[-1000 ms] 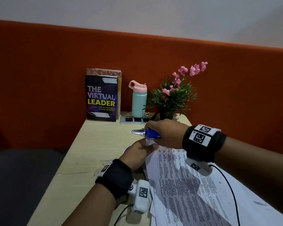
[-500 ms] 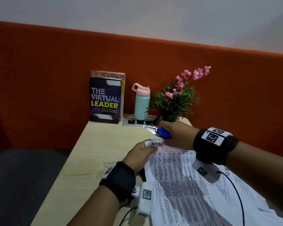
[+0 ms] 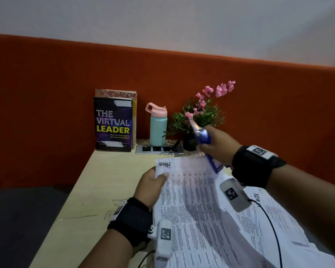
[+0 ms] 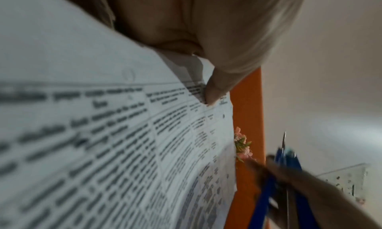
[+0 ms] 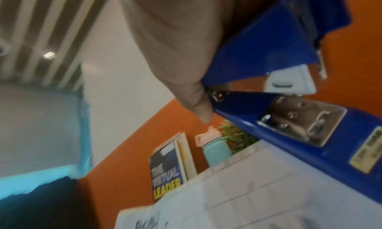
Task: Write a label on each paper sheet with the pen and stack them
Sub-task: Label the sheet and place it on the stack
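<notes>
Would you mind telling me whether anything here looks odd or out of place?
Yes: the right hand grips a blue metal stapler, hinged open, over the printed paper sheet; no pen is visible.

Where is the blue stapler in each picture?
Head: blue stapler right of centre, gripped by the right hand, raised above the paper sheet.
Left wrist: stapler at the bottom right, blurred.
Right wrist: stapler fills the right side, hinged open.
Shared landmark: the pink-flowered plant shows in all three.
</notes>
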`<state>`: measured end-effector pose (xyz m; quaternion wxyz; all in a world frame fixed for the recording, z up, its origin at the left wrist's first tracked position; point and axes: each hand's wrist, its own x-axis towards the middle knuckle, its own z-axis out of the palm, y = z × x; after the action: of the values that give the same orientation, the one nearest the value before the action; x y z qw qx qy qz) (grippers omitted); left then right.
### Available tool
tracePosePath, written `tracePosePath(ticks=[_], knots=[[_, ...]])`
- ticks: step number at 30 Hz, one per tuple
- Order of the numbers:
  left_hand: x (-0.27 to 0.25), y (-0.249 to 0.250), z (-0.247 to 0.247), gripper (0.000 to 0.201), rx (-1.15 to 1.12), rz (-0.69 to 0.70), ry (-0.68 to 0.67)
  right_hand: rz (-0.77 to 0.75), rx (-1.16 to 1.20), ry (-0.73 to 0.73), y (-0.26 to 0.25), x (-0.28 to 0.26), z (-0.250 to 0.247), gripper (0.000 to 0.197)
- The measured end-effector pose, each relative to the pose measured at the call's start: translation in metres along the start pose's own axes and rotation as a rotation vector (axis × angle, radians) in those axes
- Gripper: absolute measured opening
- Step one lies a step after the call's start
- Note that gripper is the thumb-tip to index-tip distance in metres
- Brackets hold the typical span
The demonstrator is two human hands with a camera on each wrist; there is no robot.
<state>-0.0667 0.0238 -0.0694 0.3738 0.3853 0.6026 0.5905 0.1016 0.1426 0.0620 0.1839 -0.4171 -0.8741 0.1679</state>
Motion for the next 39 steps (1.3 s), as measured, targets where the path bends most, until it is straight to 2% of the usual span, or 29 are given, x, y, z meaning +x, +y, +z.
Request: tracePosePath(ticks=[3,5,7,10,13,16,18,20,22,24,28,32,36,39], knots=[[0.005,0.0,-0.006,0.017,-0.075,-0.021,0.095,0.222,0.049,0.087,0.033,-0.004,-0.01,0.024],[0.006,0.0,-0.007,0.016,-0.112,-0.033,0.112,0.33,0.046,0.033,0.049,-0.01,-0.005,0.026],[0.005,0.001,-0.005,0.016,-0.12,-0.04,0.104,0.362,0.044,-0.044,0.056,-0.015,0.005,0.025],[0.003,0.0,-0.003,0.015,-0.095,-0.067,0.072,0.315,0.181,-0.068,0.055,-0.02,0.016,0.021],[0.004,-0.001,-0.005,0.016,-0.063,-0.079,0.067,0.255,0.332,-0.03,0.052,-0.021,0.021,0.022],[0.004,-0.002,-0.005,0.018,-0.051,-0.072,0.067,0.209,0.171,0.099,0.05,-0.02,0.021,0.019],[0.004,-0.001,-0.004,0.018,-0.049,-0.071,0.06,0.108,0.05,0.162,0.04,-0.02,0.016,0.019],[0.002,0.0,-0.002,0.017,-0.034,-0.063,0.057,-0.056,-0.043,0.104,0.019,-0.021,0.009,0.023],[0.001,0.002,-0.001,0.016,-0.01,-0.055,0.059,-0.202,-0.133,-0.046,-0.007,-0.02,0.008,0.026],[0.002,0.003,0.0,0.016,-0.007,-0.061,0.06,-0.27,-0.222,-0.175,-0.028,-0.015,0.016,0.028],[0.003,0.004,0.0,0.02,0.009,-0.07,0.016,-0.303,-0.336,-0.299,-0.047,-0.001,0.04,0.03],[0.002,0.003,0.001,0.041,-0.015,-0.073,-0.042,-0.288,-0.317,-0.32,-0.053,0.006,0.047,0.033],[0.0,0.006,0.004,0.018,-0.013,-0.049,-0.049,-0.27,-0.338,-0.334,-0.051,0.007,0.046,0.032],[-0.001,0.007,0.007,0.023,0.004,0.027,-0.016,-0.245,-0.351,-0.343,-0.047,0.008,0.042,0.034]])
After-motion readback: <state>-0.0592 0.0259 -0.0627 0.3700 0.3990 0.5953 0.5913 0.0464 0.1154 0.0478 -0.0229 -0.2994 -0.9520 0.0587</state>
